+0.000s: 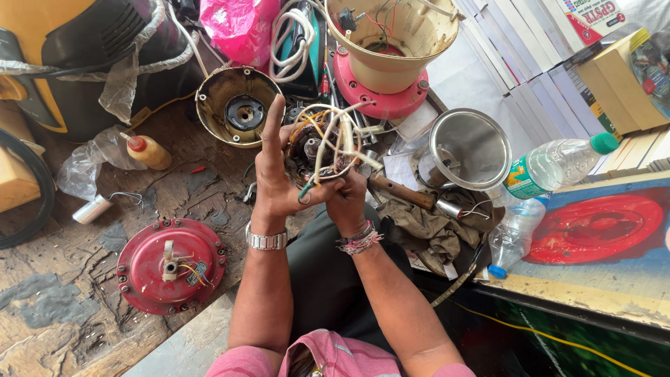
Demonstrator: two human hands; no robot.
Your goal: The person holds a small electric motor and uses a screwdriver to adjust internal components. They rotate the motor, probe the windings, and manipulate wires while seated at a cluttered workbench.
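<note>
Both hands meet at the middle of the view, raised over the counter (pixel 63 307) — a scarred, paint-flecked wooden top. The left hand (pixel 276 178) is spread, its forefinger pointing straight up toward 12 o'clock and its thumb hooked across a green-tipped wire. The right hand (pixel 349 199) is curled shut around the underside of a motor winding (pixel 324 146), a dark core with white and yellow leads fanning out, held between the two palms. At 11 o'clock from the winding sits a round brass-coloured housing (pixel 237 105); at 12 o'clock, a cream cone on a red base (pixel 384 56). A red domed cover (pixel 171 265) lies at 8 o'clock, an orange squeeze bottle (pixel 149 151) at 9 o'clock. At 3 o'clock — a steel bowl (pixel 469 149) and a plastic water bottle (pixel 558 164), well apart from the hands.
</note>
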